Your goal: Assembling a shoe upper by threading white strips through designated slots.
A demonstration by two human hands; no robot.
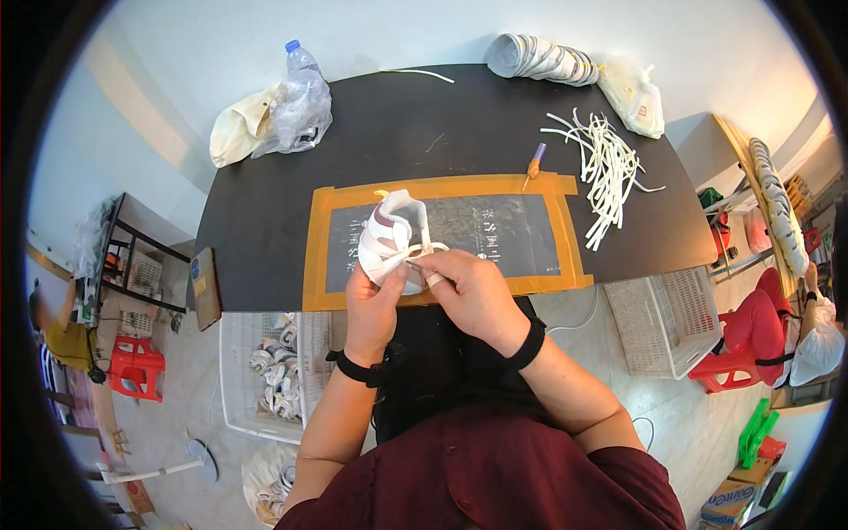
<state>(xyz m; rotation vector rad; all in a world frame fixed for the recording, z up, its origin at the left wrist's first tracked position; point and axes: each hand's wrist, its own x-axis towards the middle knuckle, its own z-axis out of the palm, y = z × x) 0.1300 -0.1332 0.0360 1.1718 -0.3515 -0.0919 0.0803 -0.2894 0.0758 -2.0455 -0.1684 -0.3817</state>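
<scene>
Shoe (378, 252) | near end partly behind left hand (373, 311) | lace (434, 248) tip unclear

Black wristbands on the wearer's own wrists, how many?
2: left wristband, on the wrist below the left hand gripping the white shoe; right wristband, below the right hand. Both wrists show.

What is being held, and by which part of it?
A white shoe: the left hand grips its near end; the right hand seems to pinch its lace.
</scene>
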